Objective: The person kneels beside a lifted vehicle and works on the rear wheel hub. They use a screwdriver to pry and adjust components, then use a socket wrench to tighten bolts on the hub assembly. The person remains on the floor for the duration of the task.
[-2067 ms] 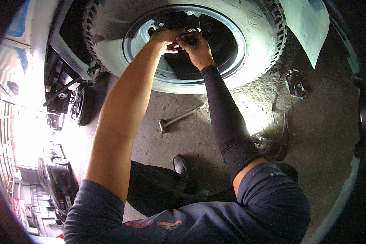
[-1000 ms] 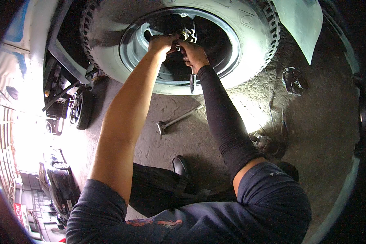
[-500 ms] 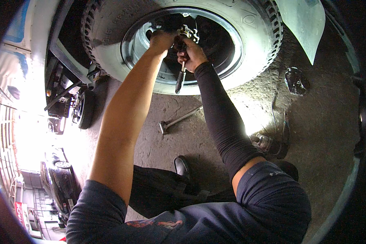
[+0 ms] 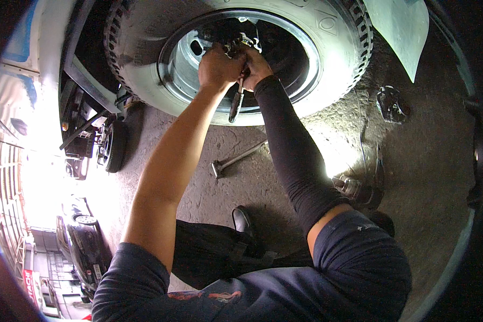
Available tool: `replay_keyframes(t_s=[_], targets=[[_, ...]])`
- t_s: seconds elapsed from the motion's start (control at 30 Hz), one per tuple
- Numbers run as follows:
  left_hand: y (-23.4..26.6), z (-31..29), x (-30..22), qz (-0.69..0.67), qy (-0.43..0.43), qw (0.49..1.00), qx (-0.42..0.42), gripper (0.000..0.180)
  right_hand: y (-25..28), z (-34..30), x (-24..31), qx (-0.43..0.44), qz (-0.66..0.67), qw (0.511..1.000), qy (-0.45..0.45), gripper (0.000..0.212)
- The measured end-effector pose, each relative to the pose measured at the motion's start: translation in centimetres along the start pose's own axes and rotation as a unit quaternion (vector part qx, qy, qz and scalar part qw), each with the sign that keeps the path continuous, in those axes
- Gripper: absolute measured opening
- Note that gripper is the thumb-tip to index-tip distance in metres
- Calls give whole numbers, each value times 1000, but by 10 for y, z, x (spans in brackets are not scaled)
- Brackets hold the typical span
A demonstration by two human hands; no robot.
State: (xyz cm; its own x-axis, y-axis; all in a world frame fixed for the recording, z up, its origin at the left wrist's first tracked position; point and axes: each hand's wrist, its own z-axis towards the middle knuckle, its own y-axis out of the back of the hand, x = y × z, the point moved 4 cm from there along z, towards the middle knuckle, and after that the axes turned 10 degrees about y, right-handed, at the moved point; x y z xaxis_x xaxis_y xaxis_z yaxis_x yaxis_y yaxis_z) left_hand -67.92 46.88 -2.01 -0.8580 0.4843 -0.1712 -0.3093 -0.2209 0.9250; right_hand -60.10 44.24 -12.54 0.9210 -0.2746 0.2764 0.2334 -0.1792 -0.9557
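Both hands reach inside the rim of a large wheel (image 4: 327,70), at its hub (image 4: 247,41). My left hand (image 4: 220,65) is closed against the hub, pressed close to the other hand; what its fingers hold is hidden. My right hand (image 4: 257,70), its forearm in a black sleeve, is curled round a hand tool (image 4: 235,107) with a metal shaft and a dark grip. The grip points down toward me, over the lower edge of the rim, and the tool's upper end is hidden by my fingers.
A T-shaped metal bar tool (image 4: 236,159) lies on the concrete floor below the wheel. Right of my arm are a cordless power tool (image 4: 354,190), pliers (image 4: 379,166) and a dark round part (image 4: 392,104). A pale curved panel (image 4: 400,32) hangs at upper right.
My left hand has moved right and slightly down, up against my right hand. The right hand has shifted slightly, and the tool's grip has moved a little left.
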Motion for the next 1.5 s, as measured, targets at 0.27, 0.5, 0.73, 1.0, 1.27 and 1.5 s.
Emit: replay_keyframes(t_s=[0.27, 0.5, 0.73, 1.0, 1.27, 1.5], targets=[[15, -13, -28, 112, -30, 993, -8, 35, 2, 10, 0, -7, 13, 999, -35, 18], [-9, -11, -14, 107, -15, 994, 30, 32, -3, 9, 10, 53, -34, 998, -18, 27], [-58, -2, -2, -496, 267, 793, 230, 26, 12, 19, 16, 69, -100, 993, -12, 30], [-57, -2, 9, -638, 321, 629, 307, 36, 9, 32, 30, 203, -226, 948, -90, 33], [-18, -20, 0, 16, 56, 998, -5, 38, 9, 33, 23, 127, -197, 972, -20, 28], [-2, -18, -15, 69, 62, 995, 20, 38, 20, 45, 21, 187, -188, 963, -54, 30]])
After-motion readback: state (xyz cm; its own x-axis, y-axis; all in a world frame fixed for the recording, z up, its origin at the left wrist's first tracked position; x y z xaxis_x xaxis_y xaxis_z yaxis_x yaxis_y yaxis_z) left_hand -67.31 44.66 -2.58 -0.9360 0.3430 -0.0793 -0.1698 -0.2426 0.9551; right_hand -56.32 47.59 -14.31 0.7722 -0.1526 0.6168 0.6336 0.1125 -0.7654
